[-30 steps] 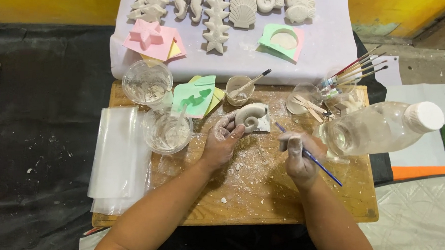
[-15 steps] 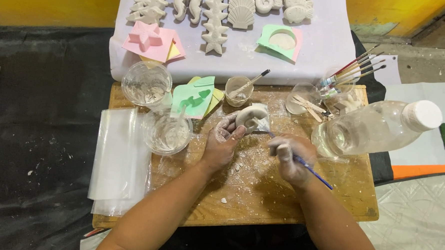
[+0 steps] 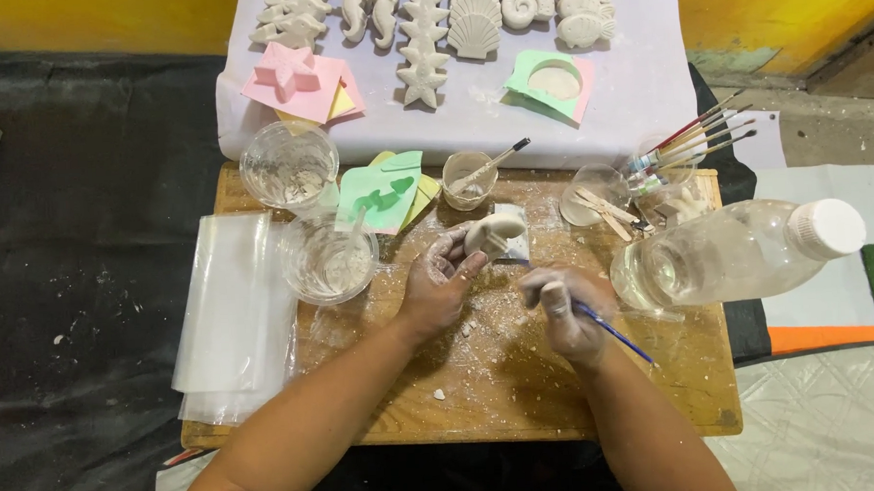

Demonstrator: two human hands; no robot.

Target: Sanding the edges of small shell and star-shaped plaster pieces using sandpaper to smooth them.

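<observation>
Head view. My left hand (image 3: 439,280), dusted white, grips a small white plaster cast (image 3: 490,232) between thumb and curled fingers, holding it just above the wooden tabletop (image 3: 483,391). My right hand (image 3: 563,309) is closed around a blue-handled brush (image 3: 608,328); the handle runs down and to the right out of the grip, and the tip end reaches up-left to the cast, at or just beside its lower edge. The two hands lie near each other, apart, with white crumbs scattered on the board between and below them.

Left of the left grip stands a clear plastic cup (image 3: 328,260) with white residue, and beyond it a stack of clear plastic sheets (image 3: 234,313). Above that grip lie a green mould (image 3: 381,191) and a small cup with a stirring brush (image 3: 468,178). Right of the right grip a clear plastic bottle (image 3: 732,254) with a white cap lies on its side. Farther up, a white cloth (image 3: 637,99) carries rows of finished white casts (image 3: 472,28), a pink star mould (image 3: 287,77) and a green round mould (image 3: 548,82).
</observation>
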